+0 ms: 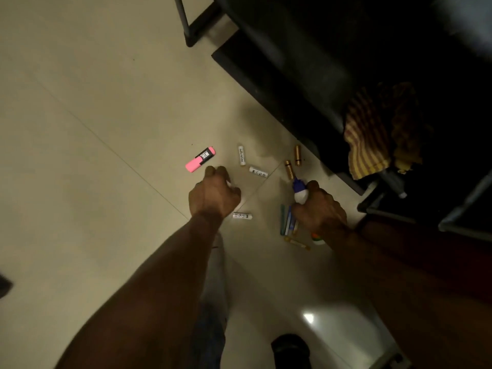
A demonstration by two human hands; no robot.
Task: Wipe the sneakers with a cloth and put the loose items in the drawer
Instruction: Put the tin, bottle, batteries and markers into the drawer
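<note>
Pink highlighter [200, 159] lies on the floor [93, 129], just at eleven o'clock of the left hand [214, 195], whose fingers curl round something white, hard to make out. Right hand [318, 209] grips a white-and-blue bottle [300, 191]. White batteries [241, 155] lie between. Pens [287, 221] sit half hidden under it.

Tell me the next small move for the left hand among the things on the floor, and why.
Probably reach forward for the pink highlighter. The left hand is curled around something white just behind it, and the highlighter lies loose on the tile, the nearest piece ahead of its fingers. The right hand already holds a white and blue bottle, so it seems occupied.
</note>
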